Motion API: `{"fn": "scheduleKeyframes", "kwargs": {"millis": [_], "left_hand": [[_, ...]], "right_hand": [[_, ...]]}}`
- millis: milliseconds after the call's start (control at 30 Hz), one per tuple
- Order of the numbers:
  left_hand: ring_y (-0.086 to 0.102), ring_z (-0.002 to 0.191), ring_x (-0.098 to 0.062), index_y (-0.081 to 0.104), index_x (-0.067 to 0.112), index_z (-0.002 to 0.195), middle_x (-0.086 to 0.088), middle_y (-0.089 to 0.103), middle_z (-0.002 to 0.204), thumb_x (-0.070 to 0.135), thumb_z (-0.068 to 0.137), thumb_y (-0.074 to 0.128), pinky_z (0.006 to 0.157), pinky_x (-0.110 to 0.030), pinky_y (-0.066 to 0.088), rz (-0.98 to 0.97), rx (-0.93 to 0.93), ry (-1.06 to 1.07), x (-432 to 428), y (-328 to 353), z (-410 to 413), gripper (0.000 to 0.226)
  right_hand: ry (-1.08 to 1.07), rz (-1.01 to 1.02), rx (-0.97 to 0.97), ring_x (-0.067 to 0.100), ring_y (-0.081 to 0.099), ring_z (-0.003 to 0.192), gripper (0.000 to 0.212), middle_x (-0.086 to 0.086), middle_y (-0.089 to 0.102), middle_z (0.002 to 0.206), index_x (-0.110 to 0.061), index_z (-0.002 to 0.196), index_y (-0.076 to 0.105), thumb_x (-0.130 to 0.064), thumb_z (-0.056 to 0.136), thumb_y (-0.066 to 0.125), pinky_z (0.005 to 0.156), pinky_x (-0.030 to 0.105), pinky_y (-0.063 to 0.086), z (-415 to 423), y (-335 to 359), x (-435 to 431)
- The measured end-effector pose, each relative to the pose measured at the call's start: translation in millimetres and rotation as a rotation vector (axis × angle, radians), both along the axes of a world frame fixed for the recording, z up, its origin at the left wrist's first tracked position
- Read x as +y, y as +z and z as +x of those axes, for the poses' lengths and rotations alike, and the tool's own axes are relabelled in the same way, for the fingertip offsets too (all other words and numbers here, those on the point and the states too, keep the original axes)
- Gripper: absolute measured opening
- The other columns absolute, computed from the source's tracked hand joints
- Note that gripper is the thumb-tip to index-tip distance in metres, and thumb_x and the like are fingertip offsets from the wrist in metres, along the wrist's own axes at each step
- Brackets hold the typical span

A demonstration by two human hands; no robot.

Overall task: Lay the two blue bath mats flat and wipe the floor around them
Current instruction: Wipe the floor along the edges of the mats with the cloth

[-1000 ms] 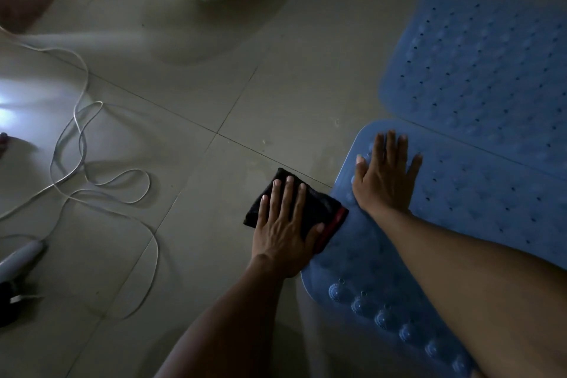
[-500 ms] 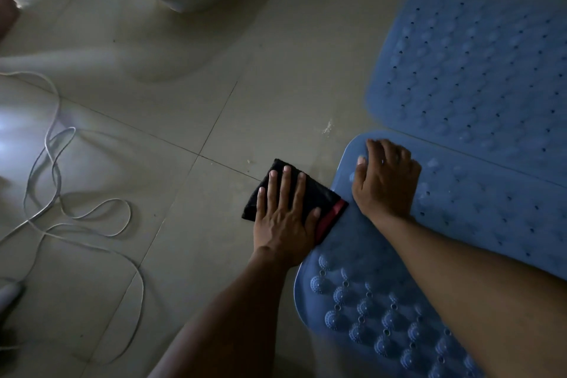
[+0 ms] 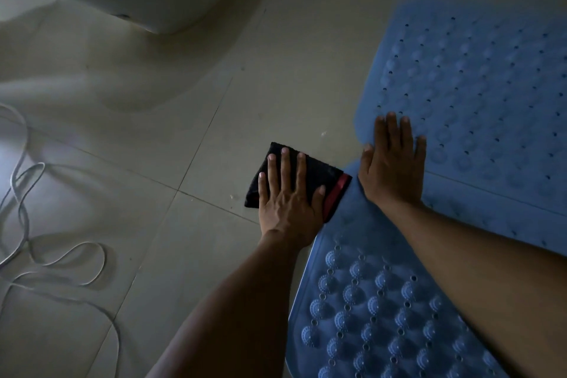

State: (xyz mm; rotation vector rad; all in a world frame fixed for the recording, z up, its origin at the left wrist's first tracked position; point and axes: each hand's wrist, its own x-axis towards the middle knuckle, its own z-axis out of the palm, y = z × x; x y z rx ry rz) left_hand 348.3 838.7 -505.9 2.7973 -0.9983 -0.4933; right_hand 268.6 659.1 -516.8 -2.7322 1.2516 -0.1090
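The left hand (image 3: 288, 202) lies flat, fingers spread, pressing a black cloth (image 3: 310, 175) to the floor (image 3: 184, 239) just beside the near mat (image 3: 383, 310); the right hand (image 3: 394, 169), open and flat, pins the seam where the far mat (image 3: 478, 80) meets it; best to keep that palm down so neither mat creeps, and sweep the cloth along their edges; the cord (image 3: 55, 258) lies well apart.

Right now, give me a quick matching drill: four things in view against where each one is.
Things:
1. left hand
2. right hand
3. white cable
4. black cloth

Places:
A. looped on the tiles at far left
B. flat across the edges of the two blue mats
C. on the floor beside the near mat
D. pressing down on the cloth

Pairs: 1-D, 2-B, 3-A, 4-C
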Motion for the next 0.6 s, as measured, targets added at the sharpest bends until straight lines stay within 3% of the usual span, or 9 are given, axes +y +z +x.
{"fn": "scheduleKeyframes", "kwargs": {"millis": [100,200,267,367,433,600], "left_hand": [[-0.032,0.152,-0.022,-0.014,0.030,0.161,-0.001,-0.026,0.169,0.067,0.099,0.010,0.123,-0.043,-0.019,0.002,0.004,0.016,-14.6,-1.5,8.2,0.076],[-0.031,0.152,-0.023,-0.016,0.029,0.161,-0.002,-0.027,0.168,0.066,0.099,0.009,0.124,-0.045,-0.017,0.011,0.002,0.025,-31.1,-2.1,18.0,0.076],[-0.031,0.153,-0.025,-0.017,0.028,0.160,-0.003,-0.027,0.168,0.066,0.099,0.009,0.124,-0.046,-0.016,0.022,0.003,0.031,-43.9,-1.2,24.8,0.077],[-0.030,0.153,-0.026,-0.017,0.025,0.160,-0.005,-0.027,0.168,0.065,0.100,0.010,0.124,-0.046,-0.016,0.029,-0.003,0.034,-64.2,-0.4,35.4,0.078],[-0.030,0.153,-0.026,-0.016,0.025,0.161,-0.006,-0.027,0.168,0.066,0.099,0.010,0.124,-0.047,-0.016,0.026,-0.006,0.026,-77.7,-1.0,43.6,0.079],[-0.030,0.153,-0.025,-0.015,0.025,0.161,-0.005,-0.026,0.168,0.068,0.099,0.011,0.121,-0.044,-0.020,0.015,-0.022,0.011,-115.8,-4.5,66.1,0.080]], "right_hand": [[-0.020,-0.053,-0.066,0.033,0.027,0.151,0.054,0.012,0.033,0.162,-0.011,0.154,0.035,-0.029,0.104,0.037,0.117,0.055,0.025,0.7,1.2,-2.1],[-0.060,-0.126,-0.163,0.037,0.052,0.126,0.040,0.011,0.058,0.140,-0.011,0.134,0.057,-0.023,0.098,0.045,0.094,0.047,0.039,10.7,6.3,-13.4],[-0.071,-0.131,-0.198,0.036,0.055,0.114,0.037,0.009,0.062,0.130,-0.012,0.127,0.058,-0.022,0.094,0.046,0.087,0.045,0.039,23.9,12.3,-32.0],[-0.054,-0.113,-0.181,0.034,0.045,0.134,0.049,0.010,0.052,0.146,-0.012,0.141,0.048,-0.023,0.094,0.046,0.102,0.050,0.035,46.6,17.7,-67.7],[-0.076,-0.090,-0.147,0.034,0.031,0.148,0.054,0.011,0.039,0.158,-0.012,0.150,0.039,-0.026,0.098,0.043,0.116,0.056,0.024,60.4,18.4,-94.0],[-0.163,-0.015,-0.034,0.035,0.009,0.155,0.061,0.013,0.019,0.167,-0.010,0.158,0.022,-0.033,0.102,0.035,0.122,0.063,0.008,72.1,8.9,-140.8]]}}
